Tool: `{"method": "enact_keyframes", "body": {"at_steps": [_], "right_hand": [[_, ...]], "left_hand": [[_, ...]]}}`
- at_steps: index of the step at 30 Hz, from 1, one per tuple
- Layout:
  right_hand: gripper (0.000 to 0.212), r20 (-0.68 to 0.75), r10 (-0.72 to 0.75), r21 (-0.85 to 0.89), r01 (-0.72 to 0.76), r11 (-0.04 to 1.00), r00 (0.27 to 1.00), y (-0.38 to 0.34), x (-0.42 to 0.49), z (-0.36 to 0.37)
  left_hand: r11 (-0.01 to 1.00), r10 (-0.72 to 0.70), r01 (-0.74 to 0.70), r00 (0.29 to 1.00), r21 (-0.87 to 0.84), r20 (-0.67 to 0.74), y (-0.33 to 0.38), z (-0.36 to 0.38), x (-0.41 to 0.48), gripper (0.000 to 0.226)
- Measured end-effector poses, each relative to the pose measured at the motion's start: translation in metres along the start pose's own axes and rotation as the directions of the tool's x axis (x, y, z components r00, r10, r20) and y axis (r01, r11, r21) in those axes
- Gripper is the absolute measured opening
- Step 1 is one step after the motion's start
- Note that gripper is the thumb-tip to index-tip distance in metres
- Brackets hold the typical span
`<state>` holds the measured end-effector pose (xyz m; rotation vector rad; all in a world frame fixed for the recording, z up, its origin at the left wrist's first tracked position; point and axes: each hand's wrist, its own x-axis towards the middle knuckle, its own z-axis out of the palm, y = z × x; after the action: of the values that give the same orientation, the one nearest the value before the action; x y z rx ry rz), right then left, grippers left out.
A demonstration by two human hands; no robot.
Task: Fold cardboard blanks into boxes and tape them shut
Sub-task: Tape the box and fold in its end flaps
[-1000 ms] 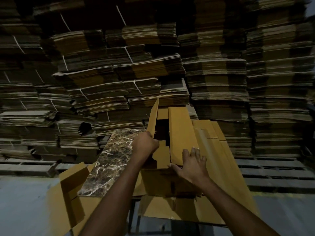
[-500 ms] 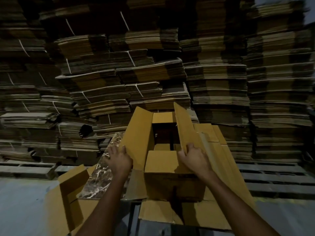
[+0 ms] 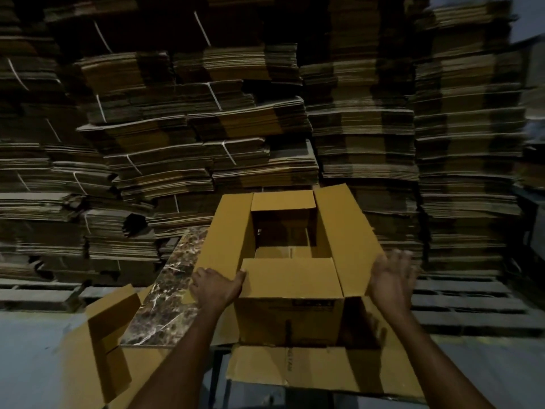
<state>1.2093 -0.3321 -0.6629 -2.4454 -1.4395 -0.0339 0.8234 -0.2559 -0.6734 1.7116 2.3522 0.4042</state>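
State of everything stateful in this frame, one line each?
box: erected, top open
near flap: folded in
left flap: up, splayed outward
right flap: up, splayed outward
far flap: upright
left hand: holds left flap
right hand: open, fingers spread, blurred
second box: open

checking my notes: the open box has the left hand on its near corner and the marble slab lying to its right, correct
No: the head view shows the marble slab to the left of the box, not its right. The left hand is as stated.
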Motion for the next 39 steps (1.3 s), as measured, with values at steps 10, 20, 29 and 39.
{"method": "enact_keyframes", "body": {"at_steps": [10, 20, 29, 39], "right_hand": [[0.062, 0.402, -0.387, 0.780, -0.089, 0.619, 0.830, -0.029, -0.026, 0.024], [0.107, 0.345, -0.654, -0.151, 0.728, 0.669, 0.673, -0.027, 0.063, -0.027], [0.074, 0.543, -0.720, -0.360, 0.894, 0.266, 0.432, -0.056, 0.090, 0.006], [0.073, 0.386, -0.844, -0.244, 0.924, 0.295, 0.372, -0.038, 0.064, -0.015]], "left_hand": [[0.765, -0.025, 0.339, 0.865, -0.547, 0.501, -0.003, 0.040, 0.030, 0.114], [0.952, 0.206, -0.101, 0.910, -0.289, 0.360, 0.007, 0.005, 0.022, 0.068], [0.733, 0.641, -0.679, 0.711, 0.045, 0.288, 0.099, 0.005, -0.010, 0.085], [0.727, 0.670, -0.674, 0.657, -0.130, 0.346, 0.134, -0.016, 0.002, 0.089]]}}
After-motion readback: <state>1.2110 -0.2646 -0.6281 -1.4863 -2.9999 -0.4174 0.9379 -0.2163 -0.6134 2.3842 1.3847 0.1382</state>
